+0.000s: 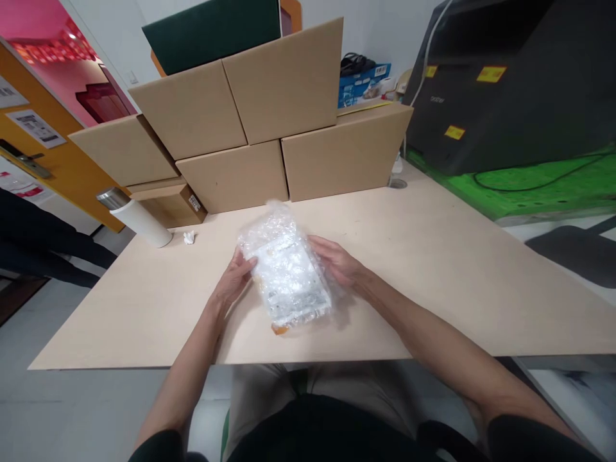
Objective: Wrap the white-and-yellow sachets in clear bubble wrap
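Note:
Between my hands, over the middle of the table, is a bubble-wrapped package (291, 273), with something flat and whitish showing through the clear plastic. An orange-brown patch, perhaps tape, sticks out at its near end. My left hand (235, 276) grips the left edge, thumb on top and fingers underneath. On the opposite side my right hand (337, 260) is closed around the right edge, its fingertips partly hidden by the loose wrap. What lies inside the wrap is too blurred to name.
Stacked cardboard boxes (233, 176) line the back of the wooden table (433, 282). At the left stand a white bottle (142, 221) with a metal cap and a crumpled white scrap (189, 237). A dark printer (481, 96) sits on a green surface at right. A person's dark-clothed legs (43, 237) show at far left.

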A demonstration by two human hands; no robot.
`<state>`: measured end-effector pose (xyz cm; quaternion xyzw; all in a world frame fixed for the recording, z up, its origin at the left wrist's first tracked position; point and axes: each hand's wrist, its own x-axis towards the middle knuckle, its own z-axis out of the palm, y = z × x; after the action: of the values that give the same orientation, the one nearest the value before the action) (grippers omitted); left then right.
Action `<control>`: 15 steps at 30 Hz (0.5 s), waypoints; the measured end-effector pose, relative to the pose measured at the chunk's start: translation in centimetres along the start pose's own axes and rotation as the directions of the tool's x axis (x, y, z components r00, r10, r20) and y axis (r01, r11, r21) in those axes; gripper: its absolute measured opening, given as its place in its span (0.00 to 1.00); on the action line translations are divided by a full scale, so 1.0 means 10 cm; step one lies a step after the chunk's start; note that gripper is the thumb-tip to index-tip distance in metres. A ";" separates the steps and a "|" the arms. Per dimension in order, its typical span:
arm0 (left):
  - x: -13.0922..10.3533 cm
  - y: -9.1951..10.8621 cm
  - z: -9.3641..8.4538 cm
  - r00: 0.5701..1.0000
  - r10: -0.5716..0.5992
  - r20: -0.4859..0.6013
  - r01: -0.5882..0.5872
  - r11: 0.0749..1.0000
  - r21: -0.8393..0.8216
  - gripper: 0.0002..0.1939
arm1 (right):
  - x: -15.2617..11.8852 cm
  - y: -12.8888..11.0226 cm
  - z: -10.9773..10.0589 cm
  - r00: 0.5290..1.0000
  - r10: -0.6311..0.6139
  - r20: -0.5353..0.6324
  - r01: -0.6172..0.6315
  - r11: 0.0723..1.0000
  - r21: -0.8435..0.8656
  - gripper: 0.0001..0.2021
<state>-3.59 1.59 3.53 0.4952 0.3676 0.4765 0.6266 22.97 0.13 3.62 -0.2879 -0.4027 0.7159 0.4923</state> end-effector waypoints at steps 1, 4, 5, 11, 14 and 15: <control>-0.01 0.00 0.02 1.000 0.028 0.013 -0.028 1.000 -0.001 0.36 | -0.01 0.01 0.01 1.000 0.010 0.016 -0.010 1.000 0.021 0.18; 0.00 -0.04 0.05 0.998 0.049 0.041 -0.052 0.995 0.080 0.37 | -0.01 0.05 0.03 0.998 0.047 0.046 -0.049 0.998 0.034 0.17; 0.01 -0.06 0.05 0.999 0.042 0.025 -0.045 0.990 0.134 0.38 | -0.01 0.06 0.02 0.998 0.044 0.035 -0.045 0.999 0.028 0.17; -0.06 -0.15 0.20 0.913 0.269 -0.308 -0.004 0.760 0.650 0.43 | 0.09 0.12 -0.02 0.991 -0.015 -0.130 0.016 1.000 0.008 0.15; -0.23 -0.19 0.53 0.934 0.353 -0.053 -0.166 0.560 0.812 0.34 | 0.11 0.15 -0.02 0.994 -0.013 -0.110 0.016 1.000 0.027 0.16; -0.29 -0.21 0.66 0.946 0.324 0.016 -0.191 0.517 0.835 0.37 | 0.11 0.16 -0.01 0.996 -0.019 -0.082 0.021 0.999 0.029 0.17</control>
<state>2.24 -3.06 3.06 0.7442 0.5133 0.3694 0.2151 21.94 0.88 2.17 -0.3057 -0.3744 0.7043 0.5199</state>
